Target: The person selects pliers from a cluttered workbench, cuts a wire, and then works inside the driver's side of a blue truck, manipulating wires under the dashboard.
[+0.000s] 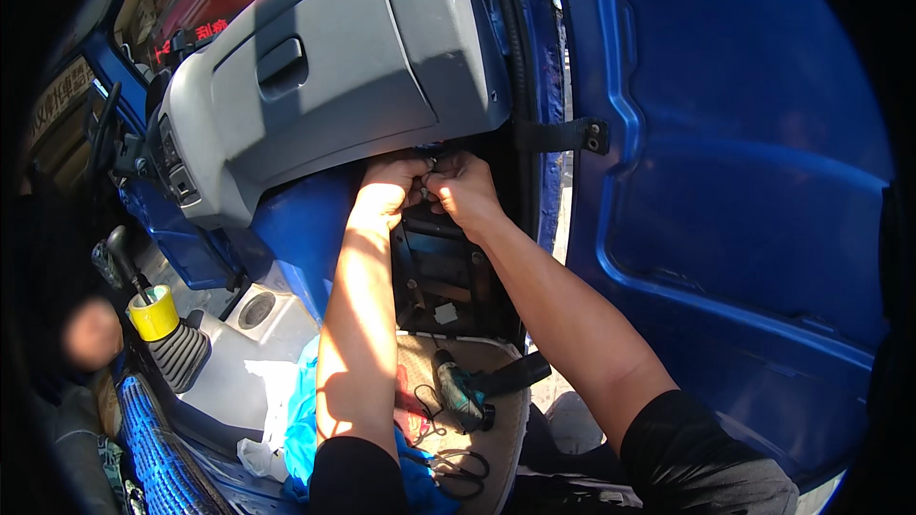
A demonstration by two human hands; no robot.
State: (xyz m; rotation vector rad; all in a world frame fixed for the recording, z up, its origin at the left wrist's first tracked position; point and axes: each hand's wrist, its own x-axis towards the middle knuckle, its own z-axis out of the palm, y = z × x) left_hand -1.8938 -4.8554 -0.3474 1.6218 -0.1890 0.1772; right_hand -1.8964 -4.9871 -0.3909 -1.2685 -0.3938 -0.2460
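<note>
Both my arms reach forward, side by side, beneath the grey dashboard of a blue vehicle's cab. My left hand is closed, its fingertips pinched together just under the dashboard's lower edge. Close against it, my right hand is closed too, thumb and fingers pressed together. Something small and metallic-looking shows between the fingertips, too small and shaded to name. Below the hands is a dark metal frame in the footwell. The closed glove box sits above them.
A teal and black power drill lies on a tan mat with black cord. Blue cloth is left of it. A gear lever carries a yellow tape roll. The blue door stands wide at right. Another person is at far left.
</note>
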